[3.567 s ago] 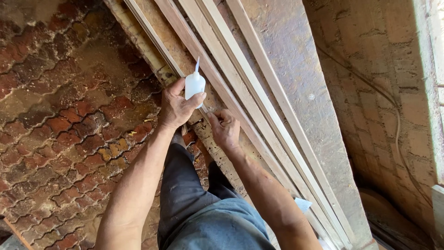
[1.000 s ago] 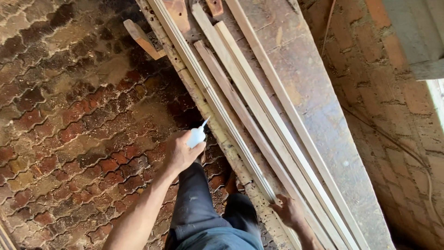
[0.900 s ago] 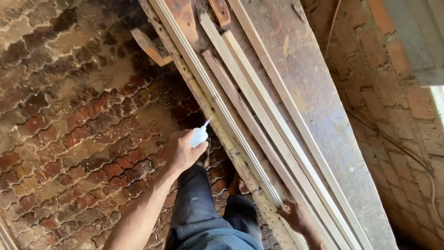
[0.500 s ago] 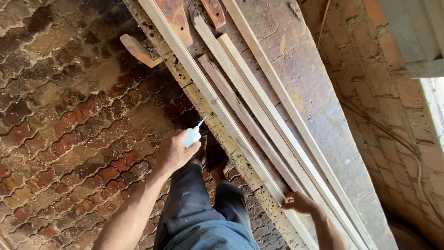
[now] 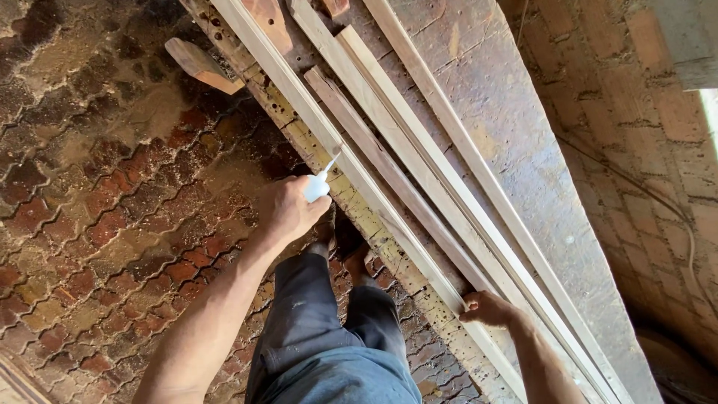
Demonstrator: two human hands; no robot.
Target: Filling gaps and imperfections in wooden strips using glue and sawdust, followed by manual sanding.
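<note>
While the left hand [image 5: 293,211] grips a white glue bottle [image 5: 317,185], the right hand [image 5: 488,308] clasps a pale wooden strip [image 5: 351,166].

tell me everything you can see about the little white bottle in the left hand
The white bottle is small, looks like soft plastic, and ends in a thin pointed nozzle. The left hand wraps its body, so only the top shows. It is tilted, nozzle up and to the right, the tip at the near edge of a long pale wooden strip on the workbench.
</note>
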